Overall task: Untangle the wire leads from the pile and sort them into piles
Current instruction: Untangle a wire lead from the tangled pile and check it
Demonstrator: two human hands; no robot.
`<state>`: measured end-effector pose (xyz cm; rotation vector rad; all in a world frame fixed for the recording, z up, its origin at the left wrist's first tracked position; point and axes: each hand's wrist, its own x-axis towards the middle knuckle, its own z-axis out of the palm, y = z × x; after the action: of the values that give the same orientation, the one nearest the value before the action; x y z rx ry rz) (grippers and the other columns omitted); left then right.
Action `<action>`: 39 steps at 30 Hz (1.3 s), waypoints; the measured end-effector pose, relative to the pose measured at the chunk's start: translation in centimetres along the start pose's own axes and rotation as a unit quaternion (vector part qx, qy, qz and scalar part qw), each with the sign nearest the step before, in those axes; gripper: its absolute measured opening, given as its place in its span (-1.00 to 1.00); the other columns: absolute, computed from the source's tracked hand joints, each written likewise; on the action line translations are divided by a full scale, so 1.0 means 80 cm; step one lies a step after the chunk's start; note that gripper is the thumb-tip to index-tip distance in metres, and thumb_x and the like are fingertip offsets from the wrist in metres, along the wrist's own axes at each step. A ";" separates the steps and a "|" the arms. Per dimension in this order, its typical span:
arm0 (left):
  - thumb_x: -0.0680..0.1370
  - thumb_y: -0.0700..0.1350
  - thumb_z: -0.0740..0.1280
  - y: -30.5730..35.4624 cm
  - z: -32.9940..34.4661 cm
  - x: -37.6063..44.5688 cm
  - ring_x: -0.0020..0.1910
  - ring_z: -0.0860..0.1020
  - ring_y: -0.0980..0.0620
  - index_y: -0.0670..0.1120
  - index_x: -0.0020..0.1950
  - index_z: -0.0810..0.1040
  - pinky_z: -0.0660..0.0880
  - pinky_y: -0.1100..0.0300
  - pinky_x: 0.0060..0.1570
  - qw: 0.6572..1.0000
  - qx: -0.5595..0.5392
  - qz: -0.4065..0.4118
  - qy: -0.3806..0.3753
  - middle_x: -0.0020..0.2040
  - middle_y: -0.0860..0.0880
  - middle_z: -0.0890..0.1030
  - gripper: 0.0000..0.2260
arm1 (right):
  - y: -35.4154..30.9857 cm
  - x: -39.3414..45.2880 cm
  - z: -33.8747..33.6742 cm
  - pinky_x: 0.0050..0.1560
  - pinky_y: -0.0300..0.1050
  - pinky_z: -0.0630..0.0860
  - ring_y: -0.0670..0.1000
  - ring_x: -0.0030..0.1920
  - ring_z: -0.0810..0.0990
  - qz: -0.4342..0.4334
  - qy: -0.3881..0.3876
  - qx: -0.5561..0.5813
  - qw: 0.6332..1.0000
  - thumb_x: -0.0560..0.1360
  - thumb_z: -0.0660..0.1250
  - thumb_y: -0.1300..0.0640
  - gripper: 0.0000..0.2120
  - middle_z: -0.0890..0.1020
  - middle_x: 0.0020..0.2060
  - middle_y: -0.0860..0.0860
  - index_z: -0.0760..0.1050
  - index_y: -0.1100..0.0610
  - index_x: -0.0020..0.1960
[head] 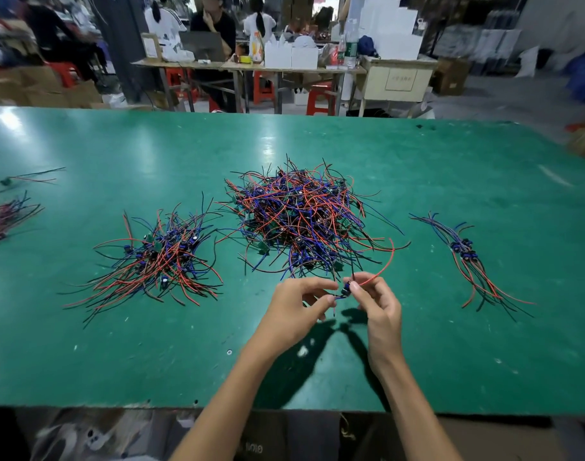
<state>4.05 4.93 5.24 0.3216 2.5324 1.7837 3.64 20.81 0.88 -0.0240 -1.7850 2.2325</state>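
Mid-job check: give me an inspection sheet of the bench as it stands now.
Surface: green table, scuffed.
Job's things: central tangled pile; left sorted pile; small right pile.
Clutter: more leads at the left edge.
Grippers: left hand and right hand pinch one wire lead between them.
Cables: nothing seen beyond the leads.
Surroundings: seated people, red stools, white boxes.

Above the near part of the green desk [84,361], the left hand [296,306] and right hand [376,304] pinch one wire lead [346,290] between them, its red wire arcing up to the right. Behind them lies the big tangled pile [301,214], with a sorted pile [158,257] on the left and a smaller bundle [467,257] on the right.
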 end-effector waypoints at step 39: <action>0.52 -0.25 0.50 0.034 -0.035 -0.011 -0.45 0.51 0.21 -0.04 0.13 0.63 0.46 0.37 -0.38 0.986 -0.118 -0.116 0.015 -0.19 -0.05 0.75 -0.77 | -0.010 -0.002 -0.019 -0.10 -0.23 0.48 -0.03 -0.20 0.62 0.082 -0.054 0.070 0.993 0.32 0.56 -0.06 -0.75 0.74 -0.12 0.18 0.67 0.02 -0.06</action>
<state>4.93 3.10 8.68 -0.0080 2.2338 1.9761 4.29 22.39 1.28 -0.0221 -1.7311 2.5161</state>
